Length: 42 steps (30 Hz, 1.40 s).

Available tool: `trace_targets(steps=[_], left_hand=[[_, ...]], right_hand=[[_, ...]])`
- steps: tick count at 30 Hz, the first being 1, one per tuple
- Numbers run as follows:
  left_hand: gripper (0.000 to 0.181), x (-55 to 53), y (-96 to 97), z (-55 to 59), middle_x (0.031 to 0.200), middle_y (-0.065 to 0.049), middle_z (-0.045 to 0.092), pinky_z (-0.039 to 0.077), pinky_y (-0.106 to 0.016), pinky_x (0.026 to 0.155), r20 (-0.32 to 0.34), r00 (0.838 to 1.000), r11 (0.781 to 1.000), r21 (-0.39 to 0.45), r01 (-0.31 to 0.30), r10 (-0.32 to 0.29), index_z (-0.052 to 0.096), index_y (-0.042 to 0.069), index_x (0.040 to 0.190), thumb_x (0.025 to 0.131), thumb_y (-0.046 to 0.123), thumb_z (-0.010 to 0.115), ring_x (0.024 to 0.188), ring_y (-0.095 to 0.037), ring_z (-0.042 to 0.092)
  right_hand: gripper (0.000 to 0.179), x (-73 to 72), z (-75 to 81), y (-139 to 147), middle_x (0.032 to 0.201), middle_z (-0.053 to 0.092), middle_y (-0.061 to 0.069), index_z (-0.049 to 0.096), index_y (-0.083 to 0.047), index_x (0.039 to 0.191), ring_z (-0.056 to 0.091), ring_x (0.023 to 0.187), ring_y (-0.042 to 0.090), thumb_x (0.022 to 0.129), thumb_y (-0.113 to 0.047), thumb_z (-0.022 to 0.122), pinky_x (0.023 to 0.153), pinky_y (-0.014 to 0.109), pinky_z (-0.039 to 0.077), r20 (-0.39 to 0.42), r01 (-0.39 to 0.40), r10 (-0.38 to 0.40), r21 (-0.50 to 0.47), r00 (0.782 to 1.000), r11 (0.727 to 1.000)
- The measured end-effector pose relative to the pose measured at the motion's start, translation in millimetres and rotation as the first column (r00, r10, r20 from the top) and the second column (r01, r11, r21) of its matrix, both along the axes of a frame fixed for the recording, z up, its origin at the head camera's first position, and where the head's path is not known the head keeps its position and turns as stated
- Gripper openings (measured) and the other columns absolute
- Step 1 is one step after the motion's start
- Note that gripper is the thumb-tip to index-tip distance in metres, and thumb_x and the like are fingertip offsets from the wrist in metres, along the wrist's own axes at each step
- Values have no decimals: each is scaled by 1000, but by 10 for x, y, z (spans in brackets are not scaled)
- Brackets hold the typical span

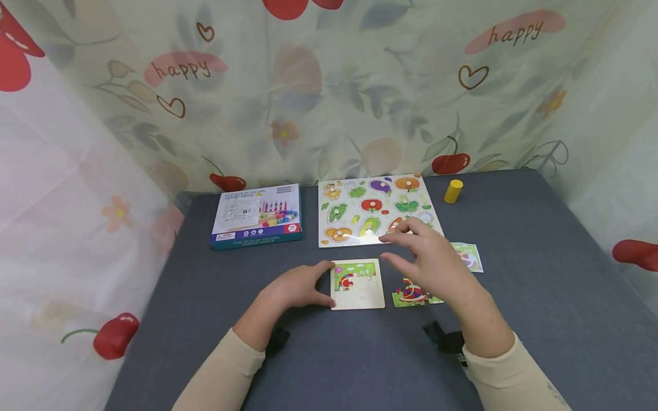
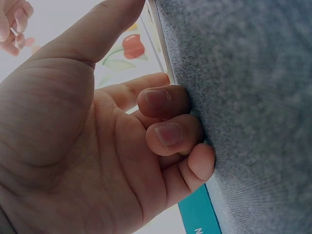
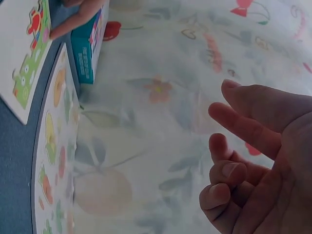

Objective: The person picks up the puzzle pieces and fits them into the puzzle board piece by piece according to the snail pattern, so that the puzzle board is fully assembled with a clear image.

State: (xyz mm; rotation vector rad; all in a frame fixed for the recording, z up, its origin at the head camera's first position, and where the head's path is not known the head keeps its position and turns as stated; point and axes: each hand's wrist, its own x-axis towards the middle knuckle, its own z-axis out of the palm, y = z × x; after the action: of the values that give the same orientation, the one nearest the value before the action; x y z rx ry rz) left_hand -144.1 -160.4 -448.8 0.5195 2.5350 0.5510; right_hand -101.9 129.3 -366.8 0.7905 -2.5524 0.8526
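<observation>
A small square wooden puzzle board (image 1: 358, 298) lies on the table, with a few pieces fitted along its top and left. My left hand (image 1: 297, 287) holds the board at its left edge, index finger at the upper corner and thumb at the lower one. In the left wrist view the other fingers (image 2: 168, 134) of that hand curl against the cloth. My right hand (image 1: 434, 262) is raised right of the board, thumb and fingers apart, nothing between them. Below it lie loose puzzle pieces (image 1: 409, 294), partly hidden by the hand.
Behind the small board lies a vegetable peg puzzle (image 1: 336, 212). A flat blue-green box (image 1: 257, 217) is at the back left. A yellow cylinder (image 1: 453, 191) stands back right, and a picture card (image 1: 470, 257) lies beyond my right hand. A patterned curtain (image 1: 329, 114) hangs behind.
</observation>
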Motion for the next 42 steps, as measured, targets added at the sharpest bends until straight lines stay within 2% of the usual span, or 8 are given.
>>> trace_targets(steps=[9, 14, 19, 23, 26, 30, 35, 42], left_hand=[[90, 3, -4, 13, 143, -9, 57, 44, -52, 105, -5, 1000, 1000, -1, 6, -6, 41, 22, 157, 83, 52, 83, 117, -26, 55], [90, 8, -5, 16, 144, -9, 57, 44, -51, 105, -6, 1000, 1000, 0, 7, -7, 41, 22, 157, 83, 51, 83, 118, -26, 55], [89, 7, -13, 10, 142, -8, 58, 45, -51, 104, -7, 1000, 1000, 3, 7, -7, 41, 22, 157, 83, 51, 83, 115, -25, 56], [90, 3, -16, -8, 142, -8, 58, 45, -50, 104, -10, 1000, 1000, 4, 8, -7, 41, 22, 157, 83, 52, 83, 115, -25, 56], [90, 1, -15, -21, 143, -8, 57, 44, -50, 105, -14, 1000, 1000, 3, 9, -9, 41, 23, 157, 83, 53, 83, 116, -25, 55], [91, 1, -10, -23, 143, -8, 57, 44, -50, 105, -15, 1000, 1000, 0, 5, -5, 41, 23, 157, 82, 53, 83, 116, -25, 55], [91, 5, -1, -11, 143, -9, 57, 45, -51, 104, -14, 1000, 1000, -3, 4, -4, 41, 23, 157, 82, 52, 84, 116, -26, 55], [90, 3, -2, -8, 143, -8, 57, 45, -51, 104, -11, 1000, 1000, -6, 4, -4, 41, 23, 157, 83, 53, 83, 116, -26, 55]], right_hand=[[34, -85, -5, 146, 98, 59, 0, 77, -9, 120, 50, 75, 13, 87, -14, 85, 65, 32, 46, 108, 48, -51, 31, 993, 998], [33, -148, -39, 216, 98, 62, 2, 77, -12, 121, 50, 75, 17, 89, -17, 83, 65, 34, 46, 190, 91, -103, 74, 976, 993], [28, -223, -91, 307, 93, 61, 2, 76, -11, 117, 48, 73, 17, 90, -16, 80, 64, 35, 44, 260, 90, -118, 119, 958, 989], [36, -291, -149, 391, 90, 58, 2, 71, -8, 124, 47, 70, 19, 90, -17, 78, 63, 35, 42, 375, 83, -128, 132, 918, 988], [44, -331, -204, 455, 90, 57, 1, 66, -7, 130, 47, 68, 20, 90, -18, 79, 61, 36, 41, 473, 82, -130, 121, 871, 989], [46, -377, -295, 533, 92, 57, 3, 63, -5, 130, 49, 70, 21, 90, -18, 79, 61, 35, 44, 567, 72, -117, 101, 815, 992], [42, -431, -397, 593, 89, 56, 4, 61, 1, 127, 51, 73, 20, 90, -14, 77, 65, 36, 44, 632, 38, -95, 103, 769, 994], [33, -487, -509, 633, 85, 55, 5, 65, 2, 118, 51, 77, 21, 90, -9, 77, 67, 35, 42, 698, -7, -70, 106, 712, 994]])
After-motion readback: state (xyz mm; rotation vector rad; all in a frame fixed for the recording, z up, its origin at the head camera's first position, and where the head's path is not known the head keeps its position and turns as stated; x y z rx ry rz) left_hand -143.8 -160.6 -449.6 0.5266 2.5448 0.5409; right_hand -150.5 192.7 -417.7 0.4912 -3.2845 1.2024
